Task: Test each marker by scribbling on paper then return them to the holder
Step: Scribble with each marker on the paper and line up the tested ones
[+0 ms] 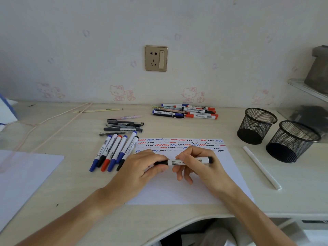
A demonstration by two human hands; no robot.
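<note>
Black-capped white plastic marker (184, 161) is lying level between both hands: left hand (142, 167) pinching its cap, right hand (200, 166) gripping its barrel, over scribbled white paper (177, 192).

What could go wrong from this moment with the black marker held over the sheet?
Both hands, left hand and right hand, grip the black marker: a sudden cap release might streak the paper. The left forearm lies near the marker row and could scatter it.

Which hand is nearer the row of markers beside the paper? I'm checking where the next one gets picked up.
Left. The left hand lies right beside the row of markers; the right hand is farther right, over the paper.
</note>
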